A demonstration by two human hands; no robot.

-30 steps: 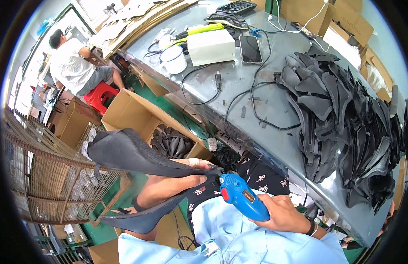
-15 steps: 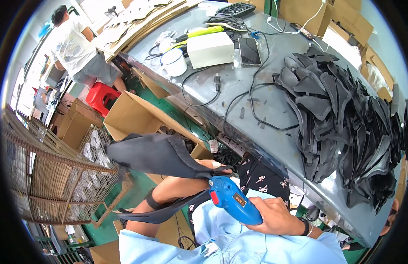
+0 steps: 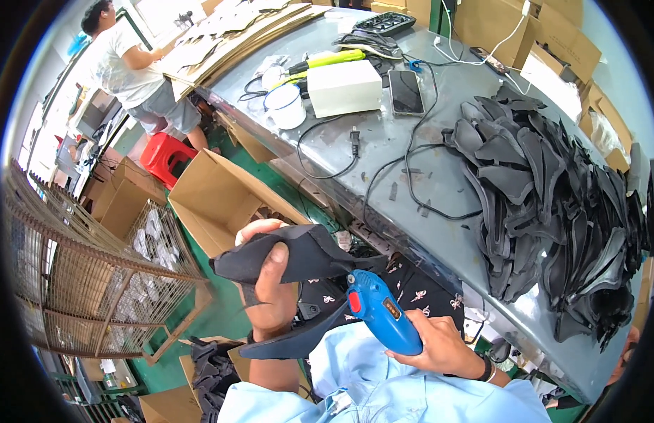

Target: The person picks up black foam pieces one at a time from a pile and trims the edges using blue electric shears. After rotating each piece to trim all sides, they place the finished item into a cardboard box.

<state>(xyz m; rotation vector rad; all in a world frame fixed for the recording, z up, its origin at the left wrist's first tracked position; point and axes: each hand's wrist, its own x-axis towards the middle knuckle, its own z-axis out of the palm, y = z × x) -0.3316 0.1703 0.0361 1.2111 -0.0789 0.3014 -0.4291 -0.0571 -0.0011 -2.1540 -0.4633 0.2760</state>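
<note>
Black foam piece [image 3: 299, 257] now sits lifted and folded closer to the chest than a second ago, left hand [image 3: 270, 289] clamped around it; right hand [image 3: 440, 345] wraps the blue hand tool [image 3: 380, 310], nozzle touching the piece's edge. Stacked black pieces [image 3: 553, 190] and cables [image 3: 383, 169] crowd the grey surface [image 3: 412, 211]; open cardboard box [image 3: 221, 201] below.

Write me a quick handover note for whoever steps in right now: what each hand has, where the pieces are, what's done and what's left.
Left hand: grips a dark fabric piece, held up over the lap.
Right hand: holds the blue handheld tool, its tip at the piece's edge.
Pieces: big pile of dark pieces on the grey table to the right; open cardboard box to the left, more dark pieces low by the left elbow.
Done: cannot tell how many are worked.
Left: the held piece is in work; the pile seemingly waits.
</note>
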